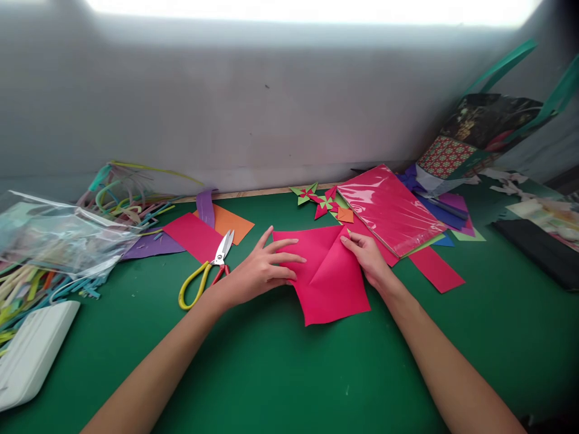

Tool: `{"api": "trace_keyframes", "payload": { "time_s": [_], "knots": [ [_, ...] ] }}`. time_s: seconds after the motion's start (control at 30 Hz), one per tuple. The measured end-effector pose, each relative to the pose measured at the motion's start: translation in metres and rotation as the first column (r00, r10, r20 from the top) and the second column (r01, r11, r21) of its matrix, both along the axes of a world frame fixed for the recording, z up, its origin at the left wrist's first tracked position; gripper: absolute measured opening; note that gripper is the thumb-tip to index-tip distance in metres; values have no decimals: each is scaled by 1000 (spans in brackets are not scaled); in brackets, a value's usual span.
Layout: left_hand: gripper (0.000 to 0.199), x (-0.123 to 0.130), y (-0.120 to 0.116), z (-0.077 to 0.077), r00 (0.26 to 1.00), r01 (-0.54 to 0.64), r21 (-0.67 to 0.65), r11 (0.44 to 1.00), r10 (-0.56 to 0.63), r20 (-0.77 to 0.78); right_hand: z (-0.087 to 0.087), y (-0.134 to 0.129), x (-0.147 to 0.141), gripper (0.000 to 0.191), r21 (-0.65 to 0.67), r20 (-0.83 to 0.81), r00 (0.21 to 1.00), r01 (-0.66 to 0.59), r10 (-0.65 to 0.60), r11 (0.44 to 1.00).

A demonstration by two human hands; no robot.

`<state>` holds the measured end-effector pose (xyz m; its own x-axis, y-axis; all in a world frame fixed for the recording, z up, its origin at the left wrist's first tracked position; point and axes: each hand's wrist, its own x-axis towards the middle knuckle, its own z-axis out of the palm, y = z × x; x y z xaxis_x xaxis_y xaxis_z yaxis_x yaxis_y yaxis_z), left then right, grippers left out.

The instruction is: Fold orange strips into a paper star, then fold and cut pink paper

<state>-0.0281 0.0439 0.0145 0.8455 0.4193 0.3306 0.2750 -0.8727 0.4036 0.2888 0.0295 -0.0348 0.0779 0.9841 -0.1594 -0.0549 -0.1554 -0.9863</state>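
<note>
A square pink-red paper (332, 289) with a diagonal crease is held a little above the green table. My right hand (367, 256) pinches its upper right corner between thumb and fingers. Spread fingers of my left hand (266, 265) lie over the paper's left side; the thumb points up near its upper left corner. Left of that hand are scissors (220, 258) with yellow and red handles, blades parted, their tips over red paper (192, 236) and orange paper (237, 224).
Folded paper stars (326, 203) and wrapped red sheets (389, 211) sit behind the paper. Paper strips (27, 295), a plastic bag (58, 232) and a white device (36, 355) are at left. A patterned bag (456, 150) and black pouch (538, 253) stand right. A wall closes the back.
</note>
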Motion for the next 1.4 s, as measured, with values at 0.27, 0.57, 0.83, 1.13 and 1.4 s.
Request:
{"api": "trace_keyframes", "payload": {
  "time_s": [0.27, 0.57, 0.83, 1.13, 1.4],
  "knots": [
    [16, -4, 0, 7, 990, -113, -117, 987, 122, 71, 11, -6, -10, 33, 26, 67, 996, -67, 66, 997],
    [22, 5, -8, 0, 986, -159, -196, 968, 166, 22, 22, -22, -41, 35, 56, 36, 966, -258, 256, 965],
    [15, -6, -5, 16, 999, -19, -279, 960, 6, -50, 7, -18, -42, 43, 13, 86, 986, -144, 142, 990],
    [34, 11, -26, 5, 969, 134, 26, 991, -125, -212, 23, -19, -30, 46, -56, -204, 954, -236, 220, 970],
    [36, 25, -33, -6, 946, 190, 28, 981, -176, -272, 27, -17, -17, 54, -61, -79, 943, -327, 322, 943]
  ]
}}
